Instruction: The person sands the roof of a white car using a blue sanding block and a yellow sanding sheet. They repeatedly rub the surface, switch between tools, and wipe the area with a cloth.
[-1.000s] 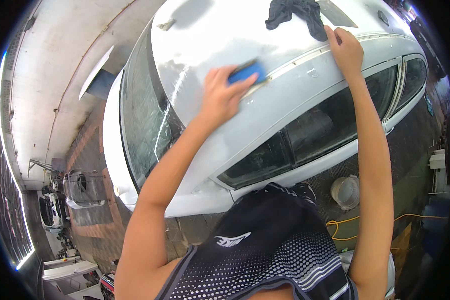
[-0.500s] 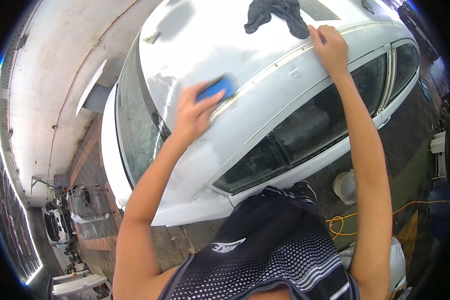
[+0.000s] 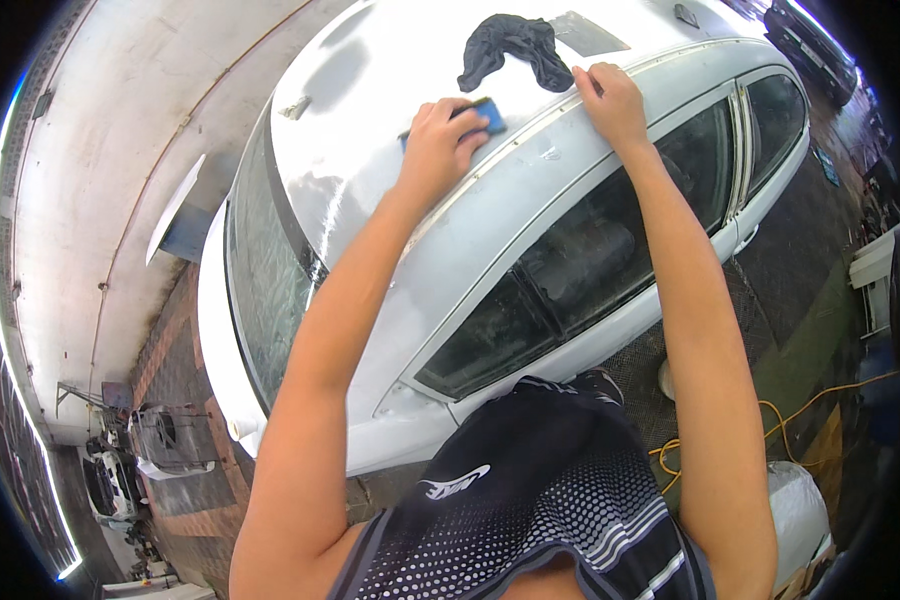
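Note:
A white car [image 3: 440, 270] with a dull, patchy painted surface fills the middle of the view. My left hand [image 3: 444, 145] grips a blue sanding block [image 3: 490, 117] and presses it on the roof near its side edge. The block is partly covered by my fingers, and its underside is hidden. My right hand [image 3: 612, 100] rests on the roof's edge channel farther along, fingers loosely bent and apart, with nothing seen in them. Just beside it on the roof lies a crumpled black cloth [image 3: 515, 45].
A grey-white bucket [image 3: 666, 380] stands on the floor, partly behind my right forearm. A yellow hose [image 3: 780, 425] loops over the floor at right. A dark car [image 3: 815, 50] is at the far right. Along the left runs a pale wall [image 3: 100, 180], with car parts near its lower end.
My left hand has slid the sanding block up and to the right along the roof, closer to the black cloth. My right hand stays on the roof edge while the view has shifted slightly.

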### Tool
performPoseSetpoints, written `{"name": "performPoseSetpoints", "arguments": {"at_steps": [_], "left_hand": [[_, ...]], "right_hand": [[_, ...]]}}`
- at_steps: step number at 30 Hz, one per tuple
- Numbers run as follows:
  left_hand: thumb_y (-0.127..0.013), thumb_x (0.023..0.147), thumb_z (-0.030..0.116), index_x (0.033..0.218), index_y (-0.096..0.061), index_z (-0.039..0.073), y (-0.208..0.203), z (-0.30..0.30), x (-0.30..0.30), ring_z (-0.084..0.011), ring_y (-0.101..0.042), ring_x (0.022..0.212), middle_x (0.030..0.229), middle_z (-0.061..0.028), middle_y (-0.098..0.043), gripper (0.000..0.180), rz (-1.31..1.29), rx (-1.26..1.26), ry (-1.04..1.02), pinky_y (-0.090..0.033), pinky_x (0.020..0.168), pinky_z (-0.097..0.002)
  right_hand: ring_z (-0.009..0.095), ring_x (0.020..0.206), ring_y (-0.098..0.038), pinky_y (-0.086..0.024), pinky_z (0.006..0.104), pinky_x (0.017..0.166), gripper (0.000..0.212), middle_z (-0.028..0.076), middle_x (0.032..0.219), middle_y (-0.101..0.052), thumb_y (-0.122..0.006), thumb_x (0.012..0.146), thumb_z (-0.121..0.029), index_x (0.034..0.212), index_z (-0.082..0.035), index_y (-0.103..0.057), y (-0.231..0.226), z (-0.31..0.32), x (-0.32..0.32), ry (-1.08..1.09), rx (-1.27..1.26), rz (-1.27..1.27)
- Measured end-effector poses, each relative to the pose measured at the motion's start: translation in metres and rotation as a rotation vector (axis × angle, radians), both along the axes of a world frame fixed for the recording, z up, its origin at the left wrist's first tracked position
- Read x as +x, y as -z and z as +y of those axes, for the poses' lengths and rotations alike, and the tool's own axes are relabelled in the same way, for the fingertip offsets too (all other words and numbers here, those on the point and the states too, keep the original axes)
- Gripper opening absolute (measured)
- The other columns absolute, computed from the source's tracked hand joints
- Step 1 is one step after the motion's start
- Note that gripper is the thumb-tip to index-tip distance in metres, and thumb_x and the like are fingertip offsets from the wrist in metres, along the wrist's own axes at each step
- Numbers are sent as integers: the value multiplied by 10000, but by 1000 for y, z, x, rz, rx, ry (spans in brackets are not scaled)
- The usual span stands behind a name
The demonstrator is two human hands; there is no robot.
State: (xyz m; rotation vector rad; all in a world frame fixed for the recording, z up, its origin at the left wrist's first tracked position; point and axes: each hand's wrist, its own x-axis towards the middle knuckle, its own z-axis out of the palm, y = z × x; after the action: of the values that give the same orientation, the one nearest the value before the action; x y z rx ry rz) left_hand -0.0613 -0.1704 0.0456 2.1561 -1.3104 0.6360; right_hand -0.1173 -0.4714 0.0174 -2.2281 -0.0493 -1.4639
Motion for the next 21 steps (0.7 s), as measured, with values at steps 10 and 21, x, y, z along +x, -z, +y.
{"name": "performPoseSetpoints", "arguments": {"at_steps": [10, 21], "left_hand": [[-849, 788, 58, 1161, -848, 237, 13, 95, -64, -343, -627, 1199, 1313, -132, -685, 414, 113, 24, -22, -476, 1045, -457], [-832, 796, 28, 1164, -849, 201, 14, 101, -54, -349, -610, 1231, 1334, -132, -663, 407, 114, 93, -28, -475, 1090, -462]], "right_hand": [[346, 717, -618, -495, 449, 671, 341, 131, 772, -639, -711, 1013, -246, 780, -19, -609, 1, 10, -10, 4, 62, 17], [341, 720, -628, -496, 452, 671, 339, 133, 759, -637, -717, 1010, -253, 784, -19, -622, 6, 1, -9, 31, 54, 12]]}}
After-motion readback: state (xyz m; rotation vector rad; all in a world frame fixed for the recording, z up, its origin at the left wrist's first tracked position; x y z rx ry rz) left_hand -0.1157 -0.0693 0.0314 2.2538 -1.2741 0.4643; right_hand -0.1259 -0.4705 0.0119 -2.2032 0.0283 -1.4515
